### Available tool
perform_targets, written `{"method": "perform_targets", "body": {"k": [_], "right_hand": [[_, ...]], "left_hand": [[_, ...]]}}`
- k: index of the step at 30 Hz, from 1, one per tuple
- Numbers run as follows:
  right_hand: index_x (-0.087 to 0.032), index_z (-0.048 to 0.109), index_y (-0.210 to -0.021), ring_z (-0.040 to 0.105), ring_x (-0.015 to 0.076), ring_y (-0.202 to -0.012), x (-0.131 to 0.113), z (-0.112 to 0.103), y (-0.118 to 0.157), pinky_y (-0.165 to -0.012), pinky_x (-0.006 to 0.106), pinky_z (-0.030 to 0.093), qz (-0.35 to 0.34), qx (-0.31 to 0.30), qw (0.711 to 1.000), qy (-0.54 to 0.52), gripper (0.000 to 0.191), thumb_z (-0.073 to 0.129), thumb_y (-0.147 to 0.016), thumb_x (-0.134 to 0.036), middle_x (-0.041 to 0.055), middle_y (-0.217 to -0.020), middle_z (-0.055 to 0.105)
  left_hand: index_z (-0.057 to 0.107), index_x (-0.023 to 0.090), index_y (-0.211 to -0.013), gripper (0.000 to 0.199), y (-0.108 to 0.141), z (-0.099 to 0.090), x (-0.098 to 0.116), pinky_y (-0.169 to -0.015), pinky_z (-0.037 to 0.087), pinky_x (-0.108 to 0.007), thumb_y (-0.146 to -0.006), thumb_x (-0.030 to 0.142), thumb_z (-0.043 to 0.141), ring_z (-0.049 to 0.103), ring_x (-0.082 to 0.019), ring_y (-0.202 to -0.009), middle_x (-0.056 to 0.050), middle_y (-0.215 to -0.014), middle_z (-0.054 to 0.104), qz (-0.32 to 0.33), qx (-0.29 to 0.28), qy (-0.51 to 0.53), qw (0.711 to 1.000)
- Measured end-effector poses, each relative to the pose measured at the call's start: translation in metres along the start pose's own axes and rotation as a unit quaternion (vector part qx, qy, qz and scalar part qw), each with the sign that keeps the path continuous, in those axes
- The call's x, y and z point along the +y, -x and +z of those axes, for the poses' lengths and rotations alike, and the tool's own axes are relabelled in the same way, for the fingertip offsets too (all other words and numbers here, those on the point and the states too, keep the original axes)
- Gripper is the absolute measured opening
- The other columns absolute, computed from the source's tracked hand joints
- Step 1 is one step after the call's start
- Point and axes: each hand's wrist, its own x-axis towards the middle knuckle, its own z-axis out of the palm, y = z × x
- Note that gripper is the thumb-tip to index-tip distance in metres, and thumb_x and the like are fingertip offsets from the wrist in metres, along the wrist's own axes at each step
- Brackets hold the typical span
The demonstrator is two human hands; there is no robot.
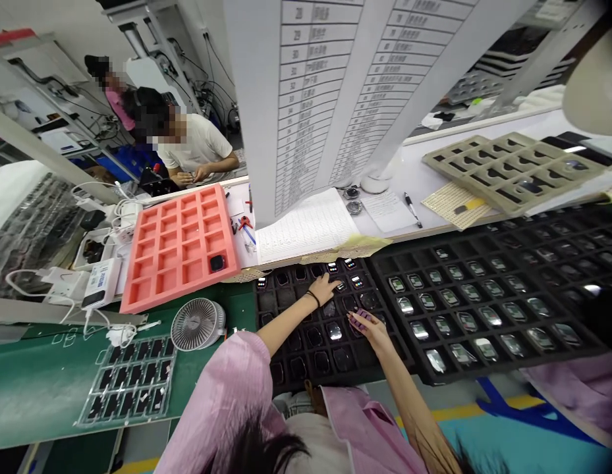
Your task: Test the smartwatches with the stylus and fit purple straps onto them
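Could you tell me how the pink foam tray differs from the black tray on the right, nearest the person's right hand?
The pink foam tray is salmon-coloured, while the black tray is dark. The pink foam tray holds one dark watch-like device, whereas the black tray holds many silver-faced devices. The pink foam tray has fewer pockets than the black tray. Both are flat grids of rectangular compartments.

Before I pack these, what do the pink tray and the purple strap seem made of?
The pink tray looks like matte foam, with soft-looking cut pockets and no shine. The purple strap in the right hand looks like matte silicone or rubber, though it is too small here to be sure.
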Motion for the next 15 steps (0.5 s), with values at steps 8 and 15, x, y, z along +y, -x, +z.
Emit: {"method": "perform_targets", "body": {"k": [8, 15], "right_hand": [[-0.017, 0.072, -0.081, 0.073, 0.025, -0.08, -0.002, 0.001, 0.002, -0.074, 0.034, 0.06, -0.01, 0.007, 1.0, -0.007, 0.042, 0.09, -0.044, -0.027, 0.0057, -0.081, 0.077], [-0.017, 0.072, -0.082, 0.073, 0.0251, -0.081, -0.002, 0.002, 0.002, -0.073, 0.034, 0.059, -0.009, 0.011, 1.0, -0.007, 0.043, 0.09, -0.044, -0.026, 0.0065, -0.082, 0.076]], "left_hand": [[0.051, 0.023, -0.124, 0.04, -0.033, 0.01, 0.014, -0.09, 0.046, -0.04, -0.086, 0.012, 0.049, 0.055, -0.024, -0.101, -0.013, -0.121, 0.045, 0.001, -0.013, -0.004, 1.0], [0.05, 0.022, -0.121, 0.037, -0.028, 0.021, 0.011, -0.092, 0.045, -0.04, -0.086, 0.012, 0.049, 0.053, -0.024, -0.104, -0.012, -0.12, 0.042, -0.011, -0.003, 0.008, 1.0]]}}
